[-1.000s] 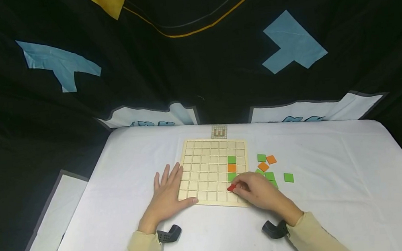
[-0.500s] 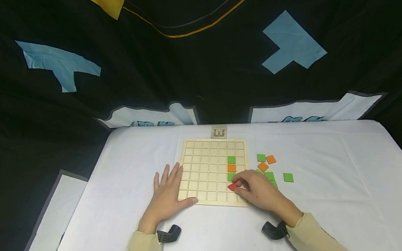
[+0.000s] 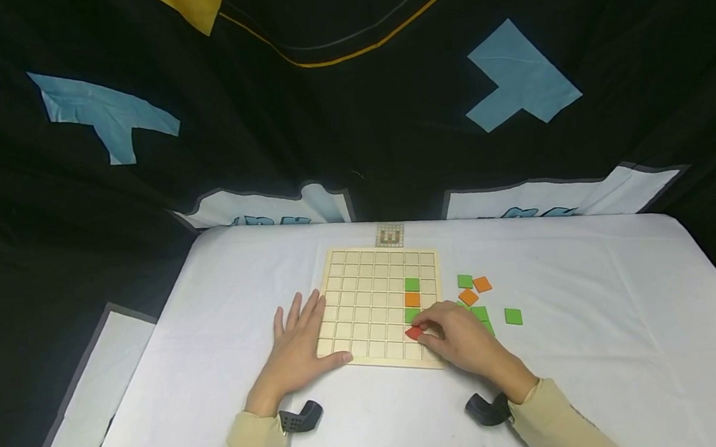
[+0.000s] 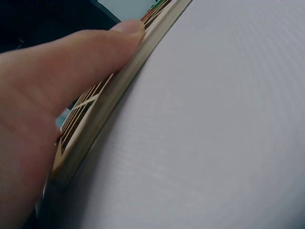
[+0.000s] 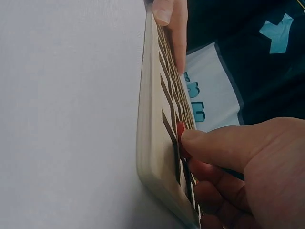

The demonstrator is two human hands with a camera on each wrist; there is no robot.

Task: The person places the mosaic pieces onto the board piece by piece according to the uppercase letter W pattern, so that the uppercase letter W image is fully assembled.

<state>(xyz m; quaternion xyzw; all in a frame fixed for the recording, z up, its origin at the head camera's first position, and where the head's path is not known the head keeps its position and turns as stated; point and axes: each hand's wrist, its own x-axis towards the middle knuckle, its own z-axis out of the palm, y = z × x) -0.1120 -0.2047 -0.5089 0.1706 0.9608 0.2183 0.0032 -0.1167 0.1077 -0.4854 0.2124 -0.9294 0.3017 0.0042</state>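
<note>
A pale wooden grid board (image 3: pixel 365 298) lies on the white table. In the head view my right hand (image 3: pixel 459 336) pinches a red square tile (image 3: pixel 414 333) between thumb and fingers, low over the board's lower right cells. The right wrist view shows the thumb (image 5: pixel 209 143) pressing on the red tile (image 5: pixel 180 131), which sits tilted at the grid. Just above it in the same column are a green tile (image 3: pixel 413 315), an orange tile (image 3: pixel 412 299) and another green tile (image 3: pixel 412 284). My left hand (image 3: pixel 295 348) lies spread at the board's left edge, its thumb (image 4: pixel 109 45) on the near rim.
Several loose green and orange tiles, among them a green tile (image 3: pixel 513 316) and an orange tile (image 3: pixel 482 284), lie to the right of the board. A small printed pattern card (image 3: pixel 389 235) lies behind it. Black cloth (image 3: pixel 348 123) hangs beyond the table.
The red tile has turned slightly and shifted a little up and right within the right hand's pinch since one second ago. The left hand and the board have stayed in place.
</note>
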